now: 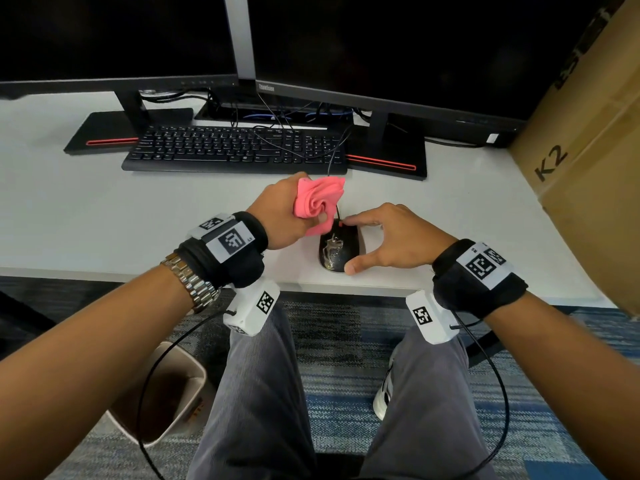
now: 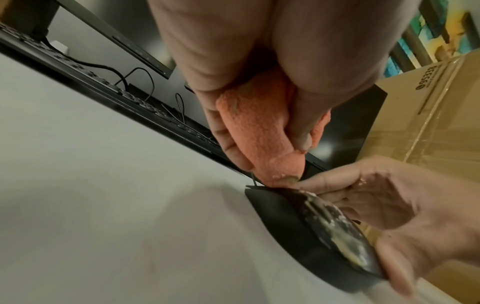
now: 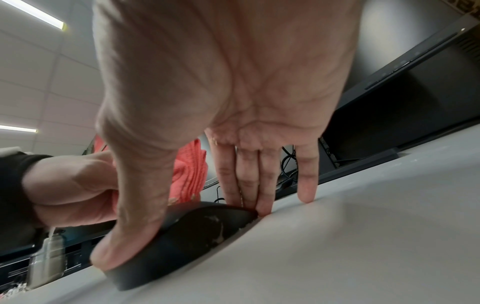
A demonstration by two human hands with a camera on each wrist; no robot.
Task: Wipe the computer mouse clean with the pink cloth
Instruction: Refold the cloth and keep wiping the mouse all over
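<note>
Right hand [image 1: 391, 237] braces the smeared mouse [image 1: 337, 252], thumb at rear, fingers at front, so it stays put; left hand [image 1: 282, 216] clamps the bunched pink cloth [image 1: 317, 202] onto the mouse's front.

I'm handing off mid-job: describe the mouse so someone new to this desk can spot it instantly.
Start at the black keyboard in front of the two monitors on the white desk. Come toward the desk's near edge, right of centre: the computer mouse sits between the hands, its cable running toward the keyboard. It is the only small black oval there, smeared with pale residue on top.
</note>
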